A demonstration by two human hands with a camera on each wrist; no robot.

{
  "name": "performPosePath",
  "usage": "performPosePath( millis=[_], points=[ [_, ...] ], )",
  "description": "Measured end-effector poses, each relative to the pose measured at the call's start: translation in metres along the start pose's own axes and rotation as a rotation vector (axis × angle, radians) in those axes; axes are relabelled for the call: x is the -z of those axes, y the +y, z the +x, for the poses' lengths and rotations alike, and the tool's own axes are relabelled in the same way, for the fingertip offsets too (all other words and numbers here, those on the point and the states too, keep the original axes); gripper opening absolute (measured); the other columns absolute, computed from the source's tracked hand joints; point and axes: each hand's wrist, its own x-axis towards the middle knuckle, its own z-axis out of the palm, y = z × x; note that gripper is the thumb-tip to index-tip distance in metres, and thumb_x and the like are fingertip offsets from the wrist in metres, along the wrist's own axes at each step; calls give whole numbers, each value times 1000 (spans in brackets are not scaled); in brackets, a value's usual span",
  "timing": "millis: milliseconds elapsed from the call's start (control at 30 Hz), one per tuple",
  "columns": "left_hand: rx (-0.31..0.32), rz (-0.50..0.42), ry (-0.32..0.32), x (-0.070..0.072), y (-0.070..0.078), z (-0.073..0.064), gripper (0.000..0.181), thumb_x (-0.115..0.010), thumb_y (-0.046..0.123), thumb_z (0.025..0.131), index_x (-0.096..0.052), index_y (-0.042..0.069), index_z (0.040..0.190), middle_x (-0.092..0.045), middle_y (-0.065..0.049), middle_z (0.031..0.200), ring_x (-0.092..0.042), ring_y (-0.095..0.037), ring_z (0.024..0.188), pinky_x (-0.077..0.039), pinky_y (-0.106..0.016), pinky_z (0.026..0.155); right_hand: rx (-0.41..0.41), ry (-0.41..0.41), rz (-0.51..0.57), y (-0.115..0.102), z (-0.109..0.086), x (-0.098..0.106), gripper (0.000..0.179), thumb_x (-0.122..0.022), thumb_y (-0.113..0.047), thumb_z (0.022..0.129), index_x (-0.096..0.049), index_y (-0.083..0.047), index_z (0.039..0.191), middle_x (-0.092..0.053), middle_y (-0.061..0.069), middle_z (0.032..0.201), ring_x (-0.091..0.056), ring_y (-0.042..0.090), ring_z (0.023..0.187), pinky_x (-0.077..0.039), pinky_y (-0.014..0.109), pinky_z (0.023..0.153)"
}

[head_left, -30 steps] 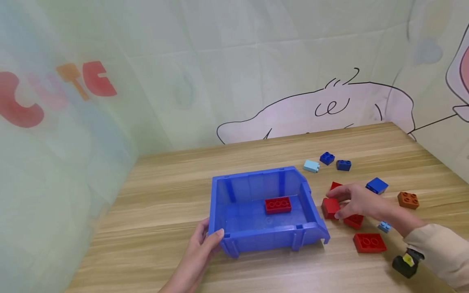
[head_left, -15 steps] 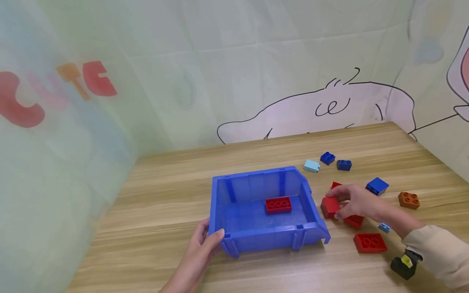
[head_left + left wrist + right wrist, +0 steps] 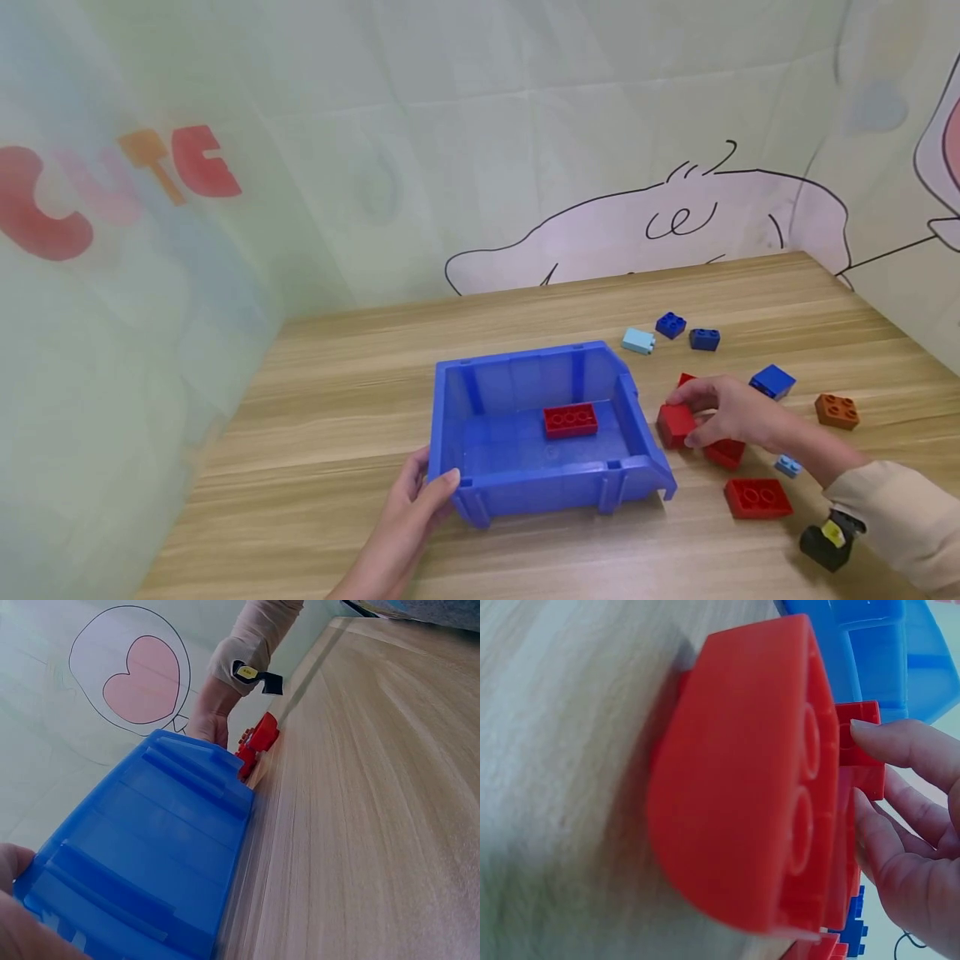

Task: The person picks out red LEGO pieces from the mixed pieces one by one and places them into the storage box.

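Note:
A blue plastic bin point(image 3: 532, 493) stands on the wooden table, with one red toy brick point(image 3: 570, 422) inside it. My left hand point(image 3: 408, 512) grips the bin's near left corner, thumb over the rim. To the right of the bin, my right hand point(image 3: 738, 414) pinches a red brick point(image 3: 676, 426) between thumb and fingers, just beside the bin's right wall. More red bricks lie under and behind that hand, partly hidden. Nearest the right wrist camera is a large red brick point(image 3: 727, 787) with one rounded end.
Behind the bin's right side lie a light blue brick point(image 3: 638, 340) and two dark blue bricks, one square point(image 3: 671, 325). Farther right are a blue brick point(image 3: 772, 382), an orange brick point(image 3: 836, 411) and a small light blue brick point(image 3: 787, 465). A red brick point(image 3: 757, 498) lies nearer the front.

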Motion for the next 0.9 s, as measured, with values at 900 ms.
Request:
performPosePath(
  millis=[900],
  points=[
    [8, -1, 4, 0, 1, 0, 57, -54, 15, 90, -25, -6, 135, -43, -24, 130, -51, -23, 114, -44, -29, 94, 8, 25, -42, -24, 3, 18, 54, -77, -7, 72, -56, -1, 121, -56, 18, 117, -49, 37, 109, -53, 39, 78]
  ],
)
